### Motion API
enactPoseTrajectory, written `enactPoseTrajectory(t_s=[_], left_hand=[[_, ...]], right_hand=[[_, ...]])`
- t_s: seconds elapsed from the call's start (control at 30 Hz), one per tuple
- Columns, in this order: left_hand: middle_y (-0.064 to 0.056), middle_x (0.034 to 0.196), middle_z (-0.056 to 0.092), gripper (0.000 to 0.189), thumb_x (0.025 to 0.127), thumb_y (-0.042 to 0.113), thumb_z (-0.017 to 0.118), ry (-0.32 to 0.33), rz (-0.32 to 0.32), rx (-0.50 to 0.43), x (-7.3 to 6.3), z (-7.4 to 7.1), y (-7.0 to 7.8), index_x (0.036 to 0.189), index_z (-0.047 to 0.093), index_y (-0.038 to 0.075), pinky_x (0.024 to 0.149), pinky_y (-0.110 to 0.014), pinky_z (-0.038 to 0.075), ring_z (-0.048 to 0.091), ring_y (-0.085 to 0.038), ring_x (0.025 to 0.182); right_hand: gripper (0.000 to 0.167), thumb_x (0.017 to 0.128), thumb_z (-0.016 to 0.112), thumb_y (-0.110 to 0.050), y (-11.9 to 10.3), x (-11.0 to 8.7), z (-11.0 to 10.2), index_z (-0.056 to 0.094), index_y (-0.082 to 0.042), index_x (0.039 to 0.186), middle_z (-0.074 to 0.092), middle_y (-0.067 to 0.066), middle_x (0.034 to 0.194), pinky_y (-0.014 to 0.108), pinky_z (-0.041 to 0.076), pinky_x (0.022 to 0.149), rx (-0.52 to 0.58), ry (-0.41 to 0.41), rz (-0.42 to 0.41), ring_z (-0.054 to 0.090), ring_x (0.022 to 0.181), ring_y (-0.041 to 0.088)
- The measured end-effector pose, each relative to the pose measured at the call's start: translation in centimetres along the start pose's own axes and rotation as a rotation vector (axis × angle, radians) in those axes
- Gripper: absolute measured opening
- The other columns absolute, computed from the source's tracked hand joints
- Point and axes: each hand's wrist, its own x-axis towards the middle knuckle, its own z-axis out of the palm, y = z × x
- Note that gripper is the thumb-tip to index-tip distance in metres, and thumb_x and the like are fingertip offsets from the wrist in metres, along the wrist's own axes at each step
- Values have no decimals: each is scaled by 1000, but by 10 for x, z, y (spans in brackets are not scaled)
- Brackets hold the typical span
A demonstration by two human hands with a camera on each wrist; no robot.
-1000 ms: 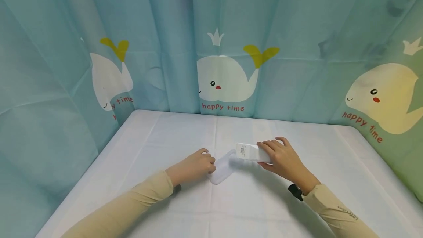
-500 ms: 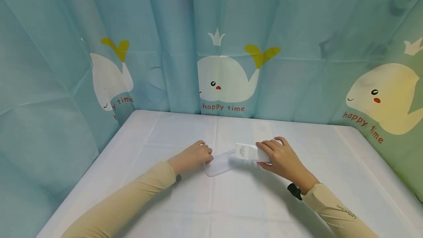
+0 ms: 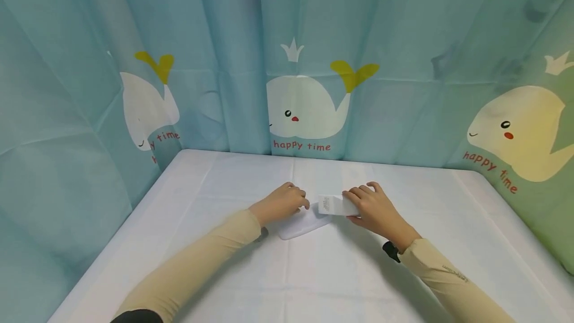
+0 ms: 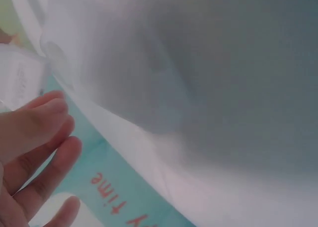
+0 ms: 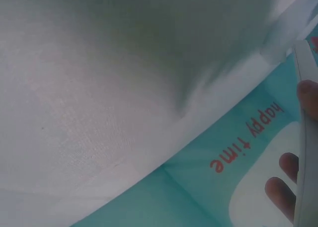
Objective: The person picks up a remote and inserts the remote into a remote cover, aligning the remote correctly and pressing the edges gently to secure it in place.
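Observation:
My right hand (image 3: pixel 374 212) grips a small white box (image 3: pixel 338 205) above the table, with the box's printed end turned left. Thumb and fingertips lie on opposite sides of the box (image 5: pixel 309 152) in the right wrist view. A flat, clear, phone-case-like piece (image 3: pixel 301 226) with rounded corners lies on the tablecloth below the hands. Over its upper left part hovers my left hand (image 3: pixel 279 204), fingers loosely bent and holding nothing. In the left wrist view its fingertips are just short of the box's printed end (image 4: pixel 25 78). The left hand partly hides the clear piece.
A white cloth covers the table (image 3: pixel 358 283). Blue-green curtains (image 3: pixel 233 64) printed with whales and "happy time" stand along the back and sides. A dark band (image 3: pixel 391 251) is on the right wrist.
My left hand let go of the clear piece and moved right and up toward the box. The clear piece turned to lie flatter across the table. My right hand shifted slightly left with the box.

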Motion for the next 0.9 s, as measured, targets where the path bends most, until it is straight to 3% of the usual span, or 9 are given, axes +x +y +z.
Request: enactPoseTrajectory(t_s=[0.23, 0.37, 0.57, 0.7, 0.9], left_hand=[[6, 100, 70, 24, 83, 19, 70, -55, -7, -23, 15, 3, 7, 105, 72, 27, 94, -32, 45, 65, -10, 92], [6, 101, 70, 22, 83, 19, 70, -47, 2, 4, 17, 6, 9, 103, 71, 27, 96, -33, 44, 65, -10, 93], [9, 89, 70, 8, 86, 15, 65, 50, 1, 75, 21, 10, 10, 87, 68, 23, 98, -36, 43, 65, -9, 84], [10, 79, 67, 10, 85, 16, 65, 122, -5, 137, 23, 12, 10, 78, 66, 23, 101, -39, 41, 61, -9, 78], [8, 88, 70, 6, 86, 26, 66, 228, -5, 187, 22, 13, 11, 90, 70, 24, 103, -41, 40, 63, -10, 84]], right_hand=[[57, 58, 87, -33, -6, 7, 5, 66, -7, 104, 69, 5, 96, 48, 47, 86, -39, -40, -27, 64, 88, 22], [56, 58, 87, -35, -9, 7, 4, 66, -7, 102, 68, 5, 94, 48, 46, 85, -41, -42, -37, 64, 87, 22], [57, 58, 87, -36, -7, 6, 2, 66, -6, 101, 68, 6, 93, 47, 47, 84, -28, -74, -38, 64, 86, 22], [57, 58, 87, -36, -5, 5, 2, 66, -6, 103, 69, 5, 95, 46, 48, 83, 2, -97, -40, 64, 87, 22], [57, 59, 87, -30, -1, 2, 1, 67, -6, 107, 69, 6, 99, 44, 48, 82, 93, -125, -25, 65, 92, 25]])
